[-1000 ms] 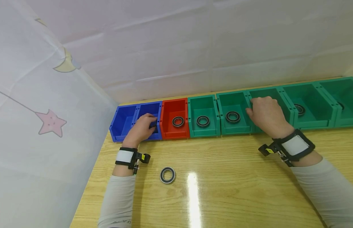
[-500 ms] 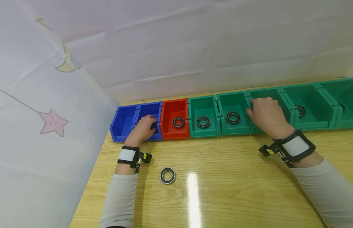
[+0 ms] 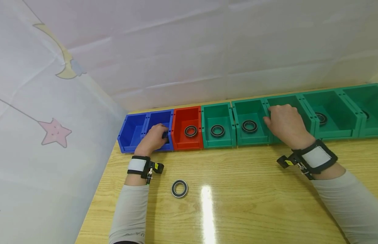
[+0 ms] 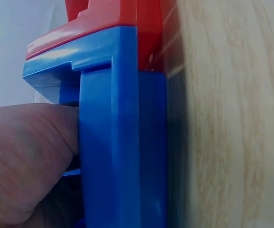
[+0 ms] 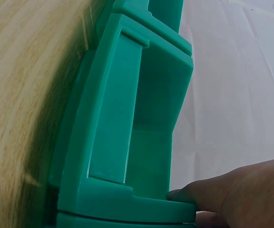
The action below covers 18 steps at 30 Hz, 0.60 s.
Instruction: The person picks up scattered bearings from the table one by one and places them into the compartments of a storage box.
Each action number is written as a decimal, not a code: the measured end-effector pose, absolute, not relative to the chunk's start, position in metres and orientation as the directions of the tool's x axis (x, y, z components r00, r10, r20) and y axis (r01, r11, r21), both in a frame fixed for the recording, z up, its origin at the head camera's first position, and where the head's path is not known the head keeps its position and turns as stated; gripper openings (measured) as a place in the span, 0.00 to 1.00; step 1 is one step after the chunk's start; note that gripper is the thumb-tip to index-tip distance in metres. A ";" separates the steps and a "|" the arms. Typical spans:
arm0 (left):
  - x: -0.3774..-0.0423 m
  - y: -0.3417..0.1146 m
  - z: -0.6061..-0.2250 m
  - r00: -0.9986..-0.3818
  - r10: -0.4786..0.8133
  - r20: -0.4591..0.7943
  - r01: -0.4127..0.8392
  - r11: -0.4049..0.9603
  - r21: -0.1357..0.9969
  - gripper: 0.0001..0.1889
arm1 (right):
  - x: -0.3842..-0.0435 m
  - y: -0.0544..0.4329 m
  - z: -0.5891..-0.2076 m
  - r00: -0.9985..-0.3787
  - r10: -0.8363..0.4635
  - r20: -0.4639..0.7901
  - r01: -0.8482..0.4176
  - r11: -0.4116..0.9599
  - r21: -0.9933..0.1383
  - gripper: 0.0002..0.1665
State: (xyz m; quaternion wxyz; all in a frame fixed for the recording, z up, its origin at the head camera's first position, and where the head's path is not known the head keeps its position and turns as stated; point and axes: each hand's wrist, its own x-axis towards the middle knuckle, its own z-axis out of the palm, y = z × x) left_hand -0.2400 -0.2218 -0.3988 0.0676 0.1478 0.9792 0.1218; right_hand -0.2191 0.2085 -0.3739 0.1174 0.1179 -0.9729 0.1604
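In the head view my left hand (image 3: pixel 152 139) reaches into the right-hand blue bin (image 3: pixel 159 117). Between its thumb and fingers shows a dark bearing (image 3: pixel 165 135), mostly hidden by the hand. The left wrist view has the thumb (image 4: pixel 27 156) down behind the blue bin's front wall (image 4: pixel 108 142). My right hand (image 3: pixel 286 123) is over the third green bin (image 3: pixel 280 100) from the left. In the right wrist view its fingers (image 5: pixel 208 192) pinch the rim of a green bin's side wall (image 5: pixel 161 206).
A loose bearing (image 3: pixel 179 188) lies on the wooden table (image 3: pixel 238 203). Single bearings lie in the red bin (image 3: pixel 187 113) and several green bins, such as a bearing (image 3: pixel 217 130) and a bearing (image 3: pixel 249 126). Behind the row stands a white sheet-covered wall (image 3: pixel 207 67).
My left wrist has shifted slightly to the right while its fingers stay in the blue bin. The right hand has kept its place at the green bins.
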 end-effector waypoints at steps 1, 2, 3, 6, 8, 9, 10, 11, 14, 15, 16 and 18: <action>-0.241 -0.222 -0.399 -0.947 0.304 -0.101 0.270 0.928 0.258 0.18 | -0.219 0.209 -0.374 -0.945 -0.193 0.266 -0.268 0.921 -0.283 0.15; -0.241 -0.222 -0.399 -0.948 0.301 -0.106 0.266 0.928 0.259 0.18 | -0.219 0.209 -0.374 -0.945 -0.194 0.264 -0.268 0.921 -0.282 0.15; -0.241 -0.222 -0.400 -0.948 0.299 -0.109 0.263 0.929 0.259 0.19 | -0.219 0.208 -0.374 -0.945 -0.194 0.263 -0.268 0.921 -0.283 0.15; -0.242 -0.223 -0.401 -0.948 0.294 -0.118 0.257 0.932 0.256 0.19 | -0.219 0.208 -0.374 -0.946 -0.194 0.260 -0.267 0.920 -0.287 0.15; -0.242 -0.223 -0.400 -0.949 0.292 -0.122 0.254 0.933 0.255 0.19 | -0.220 0.208 -0.374 -0.946 -0.193 0.262 -0.267 0.919 -0.289 0.15; -0.242 -0.223 -0.400 -0.948 0.293 -0.122 0.256 0.933 0.254 0.19 | -0.220 0.208 -0.374 -0.945 -0.192 0.263 -0.268 0.919 -0.289 0.15; -0.242 -0.223 -0.400 -0.948 0.294 -0.121 0.257 0.933 0.253 0.18 | -0.220 0.208 -0.375 -0.945 -0.192 0.264 -0.268 0.919 -0.289 0.15; -0.242 -0.222 -0.400 -0.948 0.297 -0.119 0.260 0.932 0.252 0.18 | -0.220 0.208 -0.375 -0.945 -0.193 0.266 -0.268 0.920 -0.287 0.15; -0.242 -0.221 -0.399 -0.946 0.302 -0.117 0.267 0.932 0.247 0.17 | -0.220 0.208 -0.375 -0.944 -0.192 0.269 -0.268 0.920 -0.284 0.15; -0.242 -0.221 -0.399 -0.946 0.302 -0.116 0.268 0.932 0.244 0.17 | -0.220 0.208 -0.375 -0.943 -0.193 0.270 -0.269 0.921 -0.283 0.15; -0.242 -0.221 -0.399 -0.946 0.302 -0.117 0.267 0.932 0.243 0.17 | -0.220 0.208 -0.375 -0.943 -0.194 0.272 -0.271 0.920 -0.282 0.15; -0.242 -0.220 -0.399 -0.946 0.301 -0.119 0.267 0.934 0.238 0.15 | -0.220 0.208 -0.375 -0.941 -0.196 0.275 -0.274 0.919 -0.283 0.15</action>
